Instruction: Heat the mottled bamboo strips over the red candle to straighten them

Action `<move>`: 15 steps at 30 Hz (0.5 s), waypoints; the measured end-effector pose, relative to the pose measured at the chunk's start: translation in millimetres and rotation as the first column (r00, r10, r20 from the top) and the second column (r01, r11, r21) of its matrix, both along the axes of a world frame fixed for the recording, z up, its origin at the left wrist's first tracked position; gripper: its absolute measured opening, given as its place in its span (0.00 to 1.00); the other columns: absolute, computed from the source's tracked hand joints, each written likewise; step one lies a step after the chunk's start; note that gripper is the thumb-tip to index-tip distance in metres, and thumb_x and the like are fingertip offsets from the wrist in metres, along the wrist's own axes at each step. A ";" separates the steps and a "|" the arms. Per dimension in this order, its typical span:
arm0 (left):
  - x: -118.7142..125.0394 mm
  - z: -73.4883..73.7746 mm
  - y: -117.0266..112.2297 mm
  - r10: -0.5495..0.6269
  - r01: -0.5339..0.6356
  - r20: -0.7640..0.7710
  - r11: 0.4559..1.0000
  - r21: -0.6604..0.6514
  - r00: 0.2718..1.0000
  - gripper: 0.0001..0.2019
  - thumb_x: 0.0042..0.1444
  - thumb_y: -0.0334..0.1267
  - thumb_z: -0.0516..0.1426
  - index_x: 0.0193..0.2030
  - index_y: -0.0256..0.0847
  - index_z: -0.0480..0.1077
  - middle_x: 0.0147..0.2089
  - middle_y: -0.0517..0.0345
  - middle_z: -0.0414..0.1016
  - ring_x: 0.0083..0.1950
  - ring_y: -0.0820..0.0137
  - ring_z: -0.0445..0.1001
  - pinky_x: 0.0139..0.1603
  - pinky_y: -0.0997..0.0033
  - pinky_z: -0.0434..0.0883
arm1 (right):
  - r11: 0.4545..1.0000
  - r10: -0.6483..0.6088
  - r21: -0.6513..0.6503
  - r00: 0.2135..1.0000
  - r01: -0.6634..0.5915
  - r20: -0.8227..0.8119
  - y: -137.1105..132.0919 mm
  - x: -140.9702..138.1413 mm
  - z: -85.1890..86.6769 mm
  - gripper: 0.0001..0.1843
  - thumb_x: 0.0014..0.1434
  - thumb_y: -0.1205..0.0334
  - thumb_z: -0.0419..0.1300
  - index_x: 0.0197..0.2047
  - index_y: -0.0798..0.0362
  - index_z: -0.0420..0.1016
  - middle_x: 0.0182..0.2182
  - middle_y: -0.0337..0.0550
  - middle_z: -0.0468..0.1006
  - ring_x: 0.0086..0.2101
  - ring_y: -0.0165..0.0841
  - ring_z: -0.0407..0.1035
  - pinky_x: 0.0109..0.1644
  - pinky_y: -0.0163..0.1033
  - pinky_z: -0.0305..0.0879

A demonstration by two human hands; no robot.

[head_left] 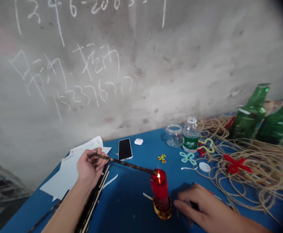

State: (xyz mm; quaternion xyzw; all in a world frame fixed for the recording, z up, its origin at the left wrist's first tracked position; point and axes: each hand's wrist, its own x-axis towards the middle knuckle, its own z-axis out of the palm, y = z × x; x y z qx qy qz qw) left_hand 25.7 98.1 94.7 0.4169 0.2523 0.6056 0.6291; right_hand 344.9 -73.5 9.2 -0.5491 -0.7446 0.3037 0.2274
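Left hand (90, 165) grips 1 stick (128, 164) at 1 candle (160, 193); right hand (202, 204) curled, contents unclear. Far right: 2 green bottles (248, 115), 1 "怡寶" bottle (190, 139).

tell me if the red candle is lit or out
Lit: a bright flame shows atop the red candle, at the tip of the dark stick in the left hand.

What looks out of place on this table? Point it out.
The cord sprawls in loose, tangled loops across the right of the table, around a red twisted piece, so it looks untidy. The jar seems lidless; a white disc, perhaps its lid, lies nearby.
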 end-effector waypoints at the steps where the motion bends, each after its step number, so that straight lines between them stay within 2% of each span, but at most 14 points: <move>1: -0.1 0.1 0.2 0.000 0.000 -0.001 1.000 0.002 1.000 0.20 0.48 0.33 0.58 0.19 0.45 0.47 0.15 0.68 0.50 0.13 0.78 0.50 0.21 0.71 0.63 | 1.000 0.002 -0.001 1.000 -0.002 0.000 -0.3 0.2 0.3 0.30 0.77 0.41 0.50 0.27 0.50 0.68 0.24 0.37 0.77 0.28 0.31 0.68 0.37 0.37 0.59; 8: -0.4 0.6 1.4 -0.004 0.004 -0.010 1.000 0.011 1.000 0.20 0.48 0.33 0.59 0.19 0.45 0.47 0.15 0.68 0.50 0.13 0.78 0.50 0.22 0.71 0.64 | 1.000 0.005 -0.006 1.000 -0.005 0.004 -0.7 -0.1 0.2 0.30 0.77 0.41 0.50 0.27 0.50 0.68 0.25 0.39 0.77 0.30 0.33 0.71 0.36 0.39 0.58; 15: 2.9 3.1 -1.7 -0.019 0.019 -0.022 1.000 0.021 1.000 0.21 0.48 0.34 0.59 0.19 0.45 0.46 0.16 0.69 0.48 0.13 0.78 0.48 0.20 0.71 0.61 | 1.000 0.002 0.000 1.000 -0.002 0.003 0.5 -0.2 -1.6 0.30 0.77 0.40 0.49 0.27 0.50 0.67 0.24 0.38 0.75 0.28 0.31 0.67 0.36 0.38 0.57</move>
